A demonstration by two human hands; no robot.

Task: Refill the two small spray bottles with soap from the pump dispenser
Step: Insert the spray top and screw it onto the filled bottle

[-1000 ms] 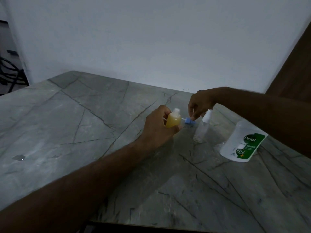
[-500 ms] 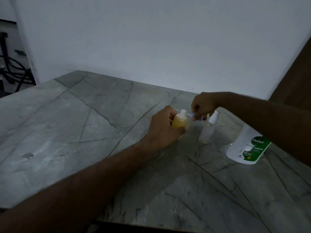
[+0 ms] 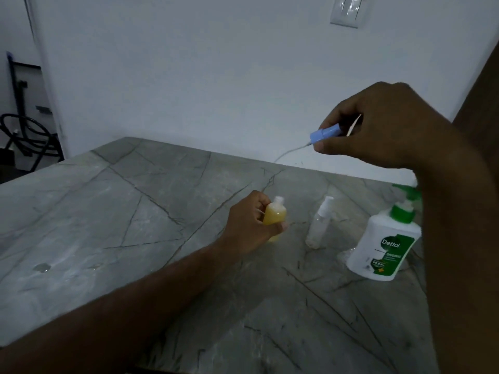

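My left hand (image 3: 249, 225) grips a small bottle (image 3: 275, 215) filled with yellow soap, standing on the grey marble table (image 3: 135, 225) with its neck uncovered. My right hand (image 3: 383, 128) is raised well above the table and pinches a blue spray cap (image 3: 324, 134) held sideways, its thin white dip tube trailing down to the left. A second small spray bottle (image 3: 320, 222), clear with a white cap on, stands upright between the yellow bottle and the pump dispenser (image 3: 383, 247). The dispenser is white with a green pump and a green label; my right forearm hides part of its pump.
A white wall runs behind the table's far edge, with a light switch plate (image 3: 348, 10) high on it. Black metal framing and a hose (image 3: 24, 133) stand at far left beyond the table. A small wet spot (image 3: 41, 267) lies on the tabletop at left.
My right hand has lifted the blue spray cap from beside the yellow bottle's neck up high above the table, drawing its dip tube clear. My left hand keeps hold of the bottle.
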